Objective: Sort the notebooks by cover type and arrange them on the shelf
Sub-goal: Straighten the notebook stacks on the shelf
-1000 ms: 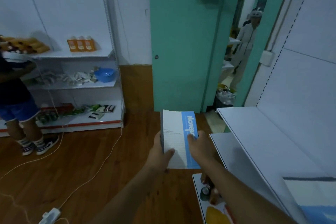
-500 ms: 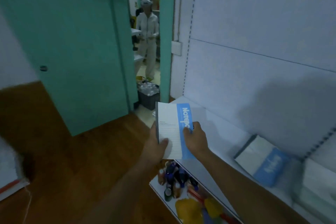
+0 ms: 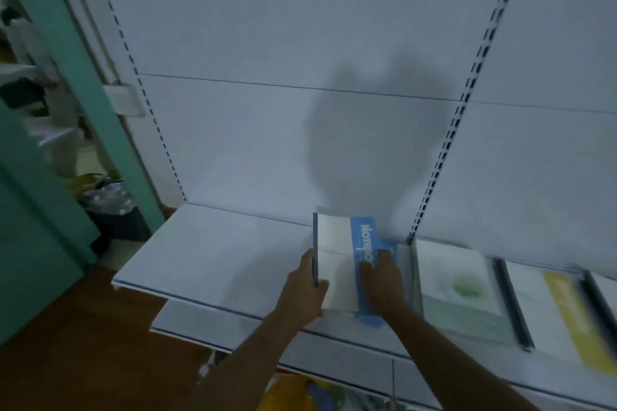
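Both hands hold a white-and-blue notebook (image 3: 337,264) over a white metal shelf (image 3: 213,253). The left hand (image 3: 305,290) has its grip clamped on the dark spine edge, thumb lying across the white half of the cover; the right hand (image 3: 380,280) grips the blue band on the other side, fingers curled onto it. White lettering runs lengthwise along that band; it appears to begin "Note", the rest blurred and partly covered by the fingers. A few fine lines of print on the white half are too small to read.

A second blue-edged notebook (image 3: 389,248) lies on the shelf directly beneath the held one, only its corners showing. Just to the right, past a perforated upright, a white notebook with a green disc (image 3: 457,287) lies flat, and beside that a white notebook with a yellow band (image 3: 564,314), its lettering smeared by motion. A teal door frame (image 3: 83,77) stands at left.
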Motion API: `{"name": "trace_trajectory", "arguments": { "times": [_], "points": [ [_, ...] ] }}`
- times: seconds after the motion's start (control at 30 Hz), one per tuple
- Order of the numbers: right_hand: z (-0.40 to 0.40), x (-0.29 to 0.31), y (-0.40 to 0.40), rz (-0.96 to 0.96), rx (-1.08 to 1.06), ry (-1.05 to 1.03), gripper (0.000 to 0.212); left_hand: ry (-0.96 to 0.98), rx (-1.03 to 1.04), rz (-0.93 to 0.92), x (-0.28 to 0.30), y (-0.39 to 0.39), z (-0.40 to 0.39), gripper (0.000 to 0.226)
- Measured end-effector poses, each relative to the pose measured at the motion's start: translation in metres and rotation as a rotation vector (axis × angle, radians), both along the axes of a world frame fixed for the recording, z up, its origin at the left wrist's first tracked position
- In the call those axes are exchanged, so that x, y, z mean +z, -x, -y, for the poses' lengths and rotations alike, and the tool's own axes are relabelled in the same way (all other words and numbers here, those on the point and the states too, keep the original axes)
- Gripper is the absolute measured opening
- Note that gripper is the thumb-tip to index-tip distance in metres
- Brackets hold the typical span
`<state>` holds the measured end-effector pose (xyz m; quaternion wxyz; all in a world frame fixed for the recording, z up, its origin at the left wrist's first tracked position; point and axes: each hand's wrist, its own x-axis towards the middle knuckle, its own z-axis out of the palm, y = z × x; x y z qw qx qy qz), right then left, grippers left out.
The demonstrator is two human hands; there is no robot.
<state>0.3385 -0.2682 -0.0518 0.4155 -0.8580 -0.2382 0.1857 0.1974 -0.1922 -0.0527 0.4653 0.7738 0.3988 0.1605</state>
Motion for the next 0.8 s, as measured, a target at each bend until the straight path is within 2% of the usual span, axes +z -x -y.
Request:
{"name": "trace_trajectory", "arguments": {
  "times": [0.1,0.2,0.33,0.43,0.5,0.57,0.63,0.7,0.8],
  "points": [
    [0.003,-0.020,-0.015,-0.078,-0.061,0.016,0.024,-0.178,-0.083,-0.156,-0.015,-0.025,-0.008,0.067],
    [-0.001,-0.041,-0.025,-0.075,-0.098,0.085,0.031,-0.255,-0.145,-0.310,-0.029,-0.042,-0.014,0.060],
    [-0.011,-0.059,-0.023,0.177,-0.040,0.332,0.052,-0.366,-0.241,-0.539,-0.038,-0.054,-0.024,0.052],
    [-0.017,-0.065,-0.016,0.372,-0.051,0.455,0.043,-0.496,-0.290,-0.664,-0.036,-0.067,-0.035,0.053],
    [-0.020,-0.072,-0.013,0.496,0.005,0.532,0.040,-0.546,-0.324,-0.673,-0.033,-0.073,-0.039,0.052],
    [-0.024,-0.071,-0.010,0.564,0.055,0.607,0.042,-0.494,-0.396,-0.625,-0.034,-0.076,-0.043,0.047],
    [-0.028,-0.067,-0.008,0.565,0.073,0.618,0.031,-0.436,-0.446,-0.606,-0.037,-0.077,-0.048,0.040],
    [-0.030,-0.064,-0.008,0.520,0.065,0.592,0.014,-0.499,-0.508,-0.650,-0.038,-0.078,-0.054,0.040],
    [-0.032,-0.054,-0.008,0.516,0.101,0.625,0.023,-0.555,-0.609,-0.666,-0.036,-0.079,-0.060,0.041]
  ]
}}
